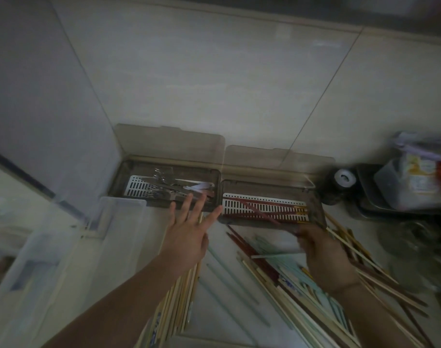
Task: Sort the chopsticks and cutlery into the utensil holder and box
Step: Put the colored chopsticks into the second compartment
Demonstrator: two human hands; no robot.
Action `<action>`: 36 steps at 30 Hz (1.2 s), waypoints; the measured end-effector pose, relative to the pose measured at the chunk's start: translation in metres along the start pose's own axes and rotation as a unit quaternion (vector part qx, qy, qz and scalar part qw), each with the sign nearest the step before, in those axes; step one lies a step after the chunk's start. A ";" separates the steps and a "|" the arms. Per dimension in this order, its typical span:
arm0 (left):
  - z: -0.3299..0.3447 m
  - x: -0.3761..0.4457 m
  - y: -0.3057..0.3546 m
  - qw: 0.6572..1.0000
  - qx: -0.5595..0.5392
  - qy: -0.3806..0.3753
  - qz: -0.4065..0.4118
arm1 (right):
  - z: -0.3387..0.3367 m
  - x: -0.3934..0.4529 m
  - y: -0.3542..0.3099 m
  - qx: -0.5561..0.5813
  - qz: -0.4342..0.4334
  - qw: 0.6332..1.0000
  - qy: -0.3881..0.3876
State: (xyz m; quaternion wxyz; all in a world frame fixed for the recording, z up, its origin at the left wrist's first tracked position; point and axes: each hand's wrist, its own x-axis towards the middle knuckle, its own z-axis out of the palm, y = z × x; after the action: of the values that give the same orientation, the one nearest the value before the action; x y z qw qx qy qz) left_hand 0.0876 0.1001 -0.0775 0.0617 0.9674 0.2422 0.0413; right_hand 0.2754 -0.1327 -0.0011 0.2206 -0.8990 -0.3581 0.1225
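Observation:
Two brown lidded utensil boxes stand open against the tiled wall. The left box (129,172) holds metal cutlery (164,180) on a white slotted tray. The right box (315,194) holds several dark red chopsticks (264,209). My left hand (189,229) hovers with fingers spread straight, its tips over the front edge of the left box, holding nothing. My right hand (322,254) is blurred; its fingers curl near the right box's front edge among the chopsticks, and what they grip is unclear. A loose pile of wooden, red and pale green chopsticks (277,280) covers the counter below.
A clear plastic box (118,222) sits at the left beside the left utensil box. At the right stand a dark metal tray (370,197) with a bagged container (415,177) and a black roll (340,182). More wooden chopsticks (179,305) lie under my left forearm.

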 end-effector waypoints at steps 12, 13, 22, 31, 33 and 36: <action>-0.005 0.000 0.002 1.000 -0.014 0.008 -0.004 | 0.027 0.108 0.010 -0.169 0.005 0.981 -0.093; -0.005 0.000 0.003 1.000 -0.013 0.009 -0.005 | 0.028 0.110 0.012 -0.171 0.016 0.979 -0.110; -0.009 0.002 0.007 0.999 -0.036 0.020 -0.027 | -0.006 0.062 0.024 -0.035 -0.034 0.996 0.072; -0.006 0.006 0.017 0.994 -0.080 0.012 -0.072 | 0.010 -0.057 0.076 -0.135 -0.059 0.984 0.101; -0.007 0.006 0.018 0.994 -0.082 0.005 -0.073 | 0.018 -0.071 0.082 -0.157 -0.016 0.984 0.078; -0.007 0.006 0.018 0.994 -0.084 0.008 -0.074 | 0.031 -0.079 0.091 -0.161 0.029 0.986 0.045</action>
State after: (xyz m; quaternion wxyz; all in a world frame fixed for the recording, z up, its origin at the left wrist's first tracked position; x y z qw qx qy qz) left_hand 0.1003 0.0873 -0.0673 0.1438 0.9379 0.3089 0.0647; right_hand 0.2611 -0.2368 -0.0669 0.0855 -0.9374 -0.3363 0.0295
